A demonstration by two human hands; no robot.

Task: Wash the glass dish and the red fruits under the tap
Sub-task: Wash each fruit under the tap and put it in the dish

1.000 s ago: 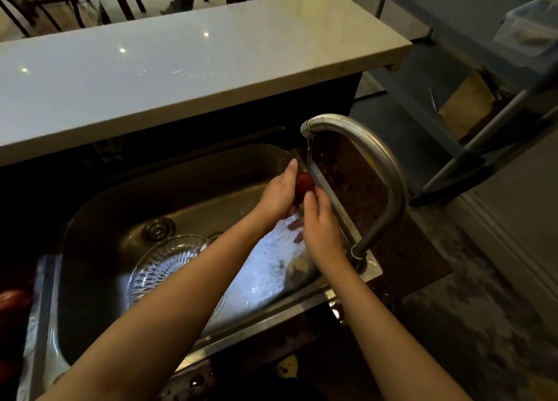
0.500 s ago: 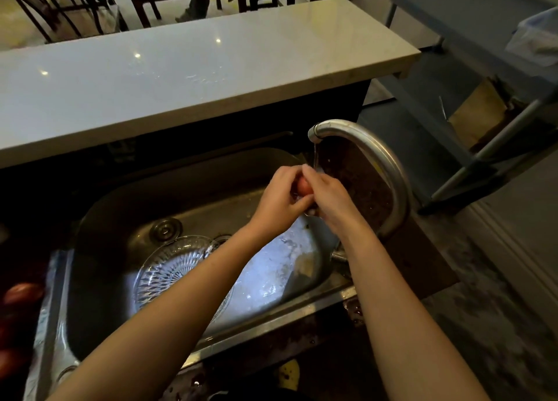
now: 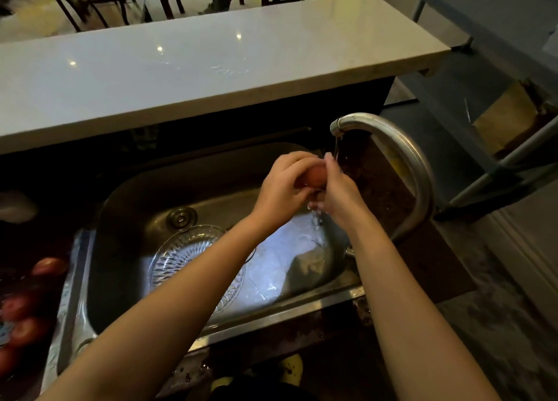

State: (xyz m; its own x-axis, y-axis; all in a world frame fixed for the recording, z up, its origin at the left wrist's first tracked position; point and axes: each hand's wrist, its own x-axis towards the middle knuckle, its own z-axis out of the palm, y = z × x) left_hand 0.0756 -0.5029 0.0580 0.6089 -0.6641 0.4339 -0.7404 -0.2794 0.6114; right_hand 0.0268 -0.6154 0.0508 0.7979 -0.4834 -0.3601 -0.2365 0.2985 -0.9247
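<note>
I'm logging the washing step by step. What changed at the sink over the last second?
The left hand curled further over the round red fruit, and the right hand, a second ago straight-fingered beside it, closed against its right side; both cup it under the curved metal tap. The clear ribbed glass dish stayed in the steel sink, water kept running.

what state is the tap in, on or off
On: a thin stream falls from the curved steel tap and splashes on the metal sink floor.

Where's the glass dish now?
Head view: the glass dish lies left in the sink, nearer than the drain, partly under the left forearm.
</note>
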